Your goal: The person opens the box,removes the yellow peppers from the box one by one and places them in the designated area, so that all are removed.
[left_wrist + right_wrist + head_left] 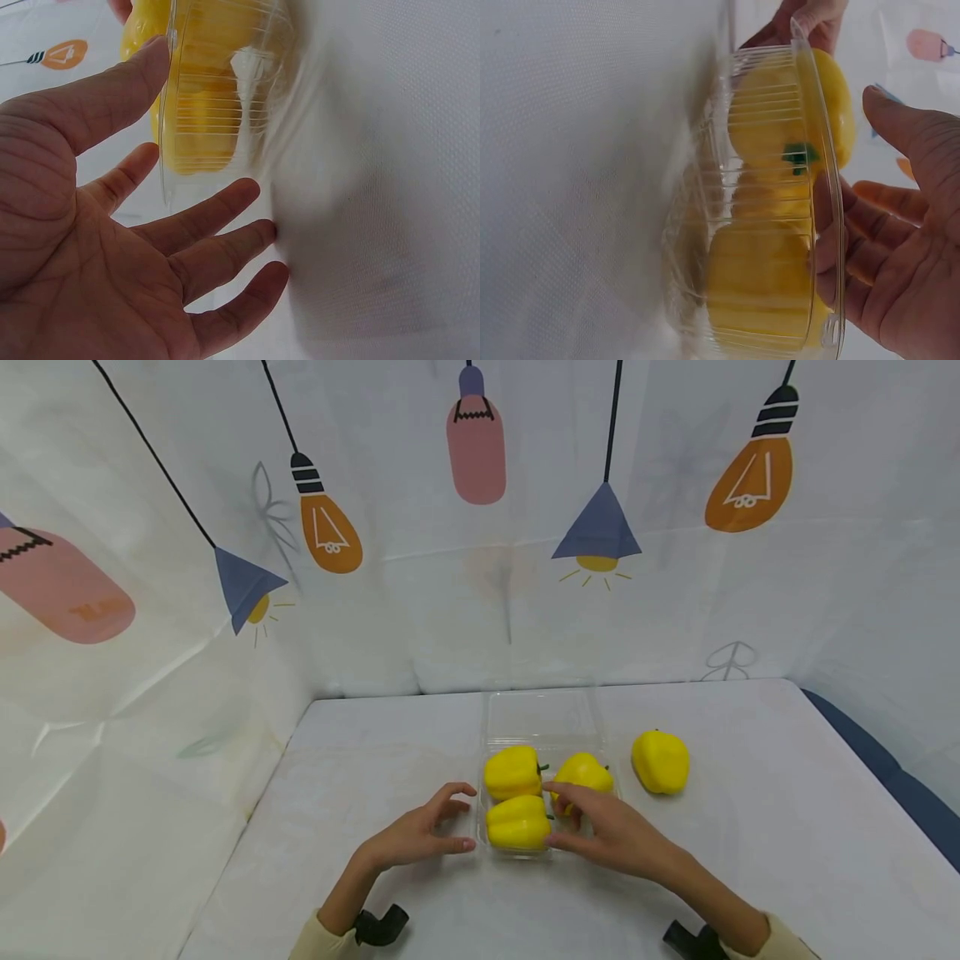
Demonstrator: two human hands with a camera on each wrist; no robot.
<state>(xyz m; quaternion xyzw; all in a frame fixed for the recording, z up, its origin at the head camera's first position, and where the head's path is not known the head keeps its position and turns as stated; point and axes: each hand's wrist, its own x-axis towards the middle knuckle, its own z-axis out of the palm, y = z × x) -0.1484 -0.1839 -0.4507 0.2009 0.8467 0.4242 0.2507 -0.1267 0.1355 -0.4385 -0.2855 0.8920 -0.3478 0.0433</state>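
A clear plastic clamshell box holds three yellow bell peppers, its lid laid back at the far side. One pepper lies at the front left, another pepper behind it, and a third pepper at the right. My left hand is beside the box's left side with fingers spread and its thumb at the rim in the left wrist view. Over the right part of the box, my right hand has its loosely bent fingers reaching past the rim by the front pepper, thumb held apart.
A fourth yellow pepper sits on the white table right of the box. Behind the table hangs a white curtain printed with lamps and bulbs. A dark blue seat edge shows beyond the table's right side.
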